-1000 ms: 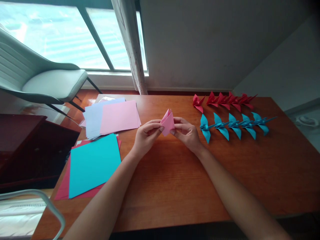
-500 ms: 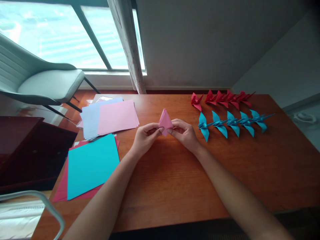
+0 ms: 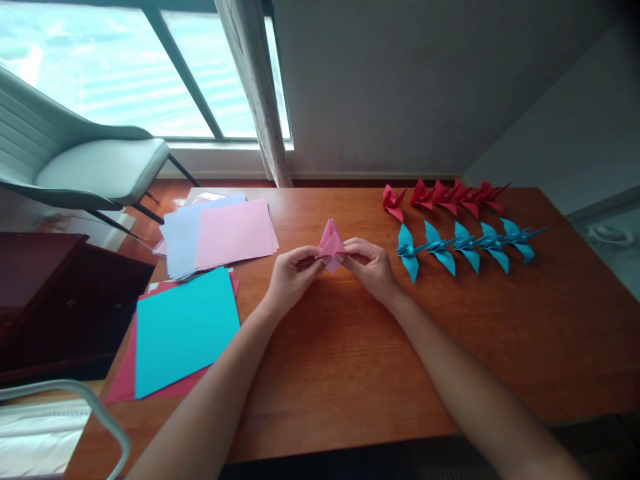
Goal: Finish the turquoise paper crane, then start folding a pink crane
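A small folded pink paper piece (image 3: 331, 241) is held upright over the middle of the wooden table (image 3: 350, 373). My left hand (image 3: 293, 275) pinches its left side and my right hand (image 3: 373, 267) pinches its right side. Both hands' fingers are closed on the paper. To the right of my right hand lies a row of several blue paper cranes (image 3: 463, 245), and behind it a row of several red paper cranes (image 3: 445, 195).
A stack of pink and pale blue sheets (image 3: 220, 233) lies at the back left. A turquoise sheet (image 3: 185, 330) rests on red sheets near the left edge. A grey chair (image 3: 85, 167) stands by the window beyond the table.
The pink paper has been pressed narrower between my fingers and sits slightly lower; my hands have drawn closer together. The view shifted a little since the earliest frame.
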`<state>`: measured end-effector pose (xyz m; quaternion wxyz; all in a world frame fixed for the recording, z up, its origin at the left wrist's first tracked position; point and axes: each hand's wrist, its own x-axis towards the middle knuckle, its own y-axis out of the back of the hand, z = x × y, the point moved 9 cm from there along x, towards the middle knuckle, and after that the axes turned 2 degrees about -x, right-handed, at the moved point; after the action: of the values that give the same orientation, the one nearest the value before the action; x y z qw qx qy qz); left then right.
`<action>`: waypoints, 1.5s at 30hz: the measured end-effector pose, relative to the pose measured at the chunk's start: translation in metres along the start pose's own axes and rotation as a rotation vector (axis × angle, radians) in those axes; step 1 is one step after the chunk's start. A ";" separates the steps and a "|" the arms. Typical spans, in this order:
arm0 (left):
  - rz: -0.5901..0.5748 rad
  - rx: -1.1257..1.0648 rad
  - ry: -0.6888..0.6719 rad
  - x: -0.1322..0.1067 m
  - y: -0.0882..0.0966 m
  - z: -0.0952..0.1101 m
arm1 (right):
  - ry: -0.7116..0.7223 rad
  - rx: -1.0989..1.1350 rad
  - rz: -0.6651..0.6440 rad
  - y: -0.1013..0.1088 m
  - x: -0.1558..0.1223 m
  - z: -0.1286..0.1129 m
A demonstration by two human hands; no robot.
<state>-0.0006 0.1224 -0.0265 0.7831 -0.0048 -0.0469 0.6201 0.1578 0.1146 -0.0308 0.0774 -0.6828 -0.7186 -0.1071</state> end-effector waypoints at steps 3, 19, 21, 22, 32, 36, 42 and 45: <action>0.007 0.012 0.007 0.000 0.002 0.000 | 0.015 0.018 -0.035 -0.004 0.000 -0.003; 0.038 -0.093 0.084 0.000 0.005 -0.005 | -0.023 0.052 0.017 0.002 0.000 -0.002; 0.037 -0.125 0.093 0.000 0.005 -0.005 | -0.003 0.028 0.004 0.001 -0.001 -0.004; 0.038 -0.149 0.098 0.000 0.005 -0.005 | -0.002 0.028 -0.002 0.000 -0.001 -0.004; -0.036 -0.469 0.243 -0.001 -0.003 -0.011 | -0.073 0.207 -0.065 -0.004 -0.001 -0.008; -0.092 -0.546 0.324 -0.004 -0.011 -0.011 | -0.087 0.257 -0.091 -0.006 0.000 -0.005; -0.168 -0.588 0.411 -0.010 -0.021 -0.015 | -0.151 0.356 -0.265 -0.024 -0.007 -0.008; -0.199 -0.579 0.453 -0.013 -0.025 -0.018 | -0.194 0.394 -0.268 -0.026 -0.008 -0.006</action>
<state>0.0221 0.1045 -0.0437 0.7964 -0.3580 -0.0461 0.4853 0.1324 0.1039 -0.0284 0.1248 -0.5603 -0.8137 0.0914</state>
